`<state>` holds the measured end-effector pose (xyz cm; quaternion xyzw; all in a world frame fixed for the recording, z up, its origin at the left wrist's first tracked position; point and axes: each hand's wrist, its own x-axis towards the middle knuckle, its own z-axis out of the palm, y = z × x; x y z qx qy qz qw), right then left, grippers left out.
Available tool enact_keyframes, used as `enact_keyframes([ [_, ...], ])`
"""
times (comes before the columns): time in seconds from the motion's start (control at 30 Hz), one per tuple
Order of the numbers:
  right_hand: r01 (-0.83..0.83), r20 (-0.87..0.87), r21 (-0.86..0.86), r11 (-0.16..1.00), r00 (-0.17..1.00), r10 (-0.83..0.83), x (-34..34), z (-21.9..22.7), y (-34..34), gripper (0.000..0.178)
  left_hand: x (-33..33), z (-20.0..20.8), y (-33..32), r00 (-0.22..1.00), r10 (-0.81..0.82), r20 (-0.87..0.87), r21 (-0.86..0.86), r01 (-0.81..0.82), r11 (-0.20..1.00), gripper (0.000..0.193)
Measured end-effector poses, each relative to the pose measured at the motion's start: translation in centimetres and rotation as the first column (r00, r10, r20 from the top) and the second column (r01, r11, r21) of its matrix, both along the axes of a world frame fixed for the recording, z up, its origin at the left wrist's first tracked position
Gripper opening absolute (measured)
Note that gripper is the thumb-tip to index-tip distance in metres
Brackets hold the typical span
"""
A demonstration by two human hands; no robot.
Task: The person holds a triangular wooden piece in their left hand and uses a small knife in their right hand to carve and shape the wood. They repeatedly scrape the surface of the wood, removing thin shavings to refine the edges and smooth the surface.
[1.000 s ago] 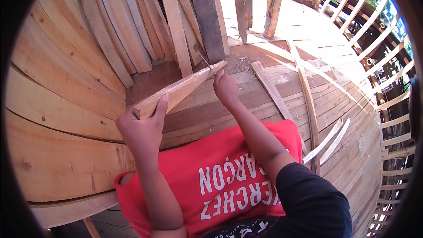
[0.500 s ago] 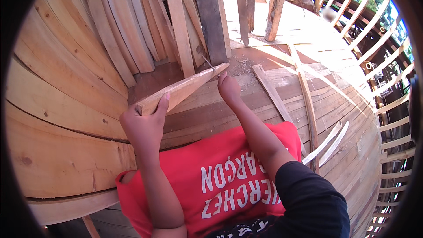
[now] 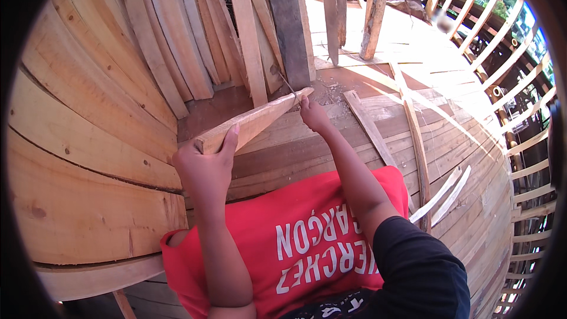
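Note:
A pale wooden plank [image 3: 260, 117] with a tapered far end slants from near left to far right in front of me. My left hand [image 3: 204, 168] is closed round its near end, the thumb along the side. Up by the tapered end, my right hand [image 3: 314, 116] is a fist around the end of a thin metal tool [image 3: 289, 86]. That tool crosses the plank's top near its tip; its exact kind is too small to tell, and my fingers hide its grip. Below both forearms spreads red cloth [image 3: 254, 224] with white lettering.
Curved planks [image 3: 88, 159] form a wall close on the left. Upright boards [image 3: 251, 47] and a dark post [image 3: 289, 29] stand just beyond the plank. Loose strips [image 3: 413, 142] and pale offcuts [image 3: 450, 196] lie on the planked floor [image 3: 472, 218]. Curved ribs [image 3: 530, 171] line the right side.
The whole view has shifted slightly, so things appear a little farther right and lower. Both hands keep their hold, and the metal tool still crosses the plank near its tip.

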<state>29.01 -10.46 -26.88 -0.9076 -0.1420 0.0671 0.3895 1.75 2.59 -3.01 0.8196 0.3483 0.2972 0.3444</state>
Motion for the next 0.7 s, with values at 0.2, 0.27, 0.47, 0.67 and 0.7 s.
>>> enact_keyframes([
  [0.2,0.085,-0.718,0.632,0.771,0.440,0.540,-0.4,3.7,-2.0,0.047,-0.2,-0.1,0.1,0.999,0.032,-0.025,0.048,-0.030,0.998,0.038],
  [0.27,-0.040,-0.686,0.601,0.798,0.487,0.541,3.0,0.6,-3.0,0.049,0.0,-0.1,-0.2,1.000,0.007,-0.019,0.057,-0.006,0.998,0.038],
  [0.47,-0.154,0.152,0.163,0.975,0.980,0.129,0.1,-1.5,-0.3,0.047,0.1,-0.9,-0.2,0.979,-0.018,0.202,0.148,-0.012,0.989,0.048],
  [0.67,-0.053,0.271,0.046,0.998,0.962,0.039,-1.5,1.0,-0.3,0.039,0.0,-0.5,-0.2,0.989,-0.018,0.150,0.099,0.003,0.995,0.039],
  [0.7,-0.044,0.272,0.025,0.999,0.962,0.036,-1.7,1.4,-0.3,0.038,0.0,-0.5,-0.2,0.988,-0.023,0.154,0.091,0.009,0.996,0.038],
])
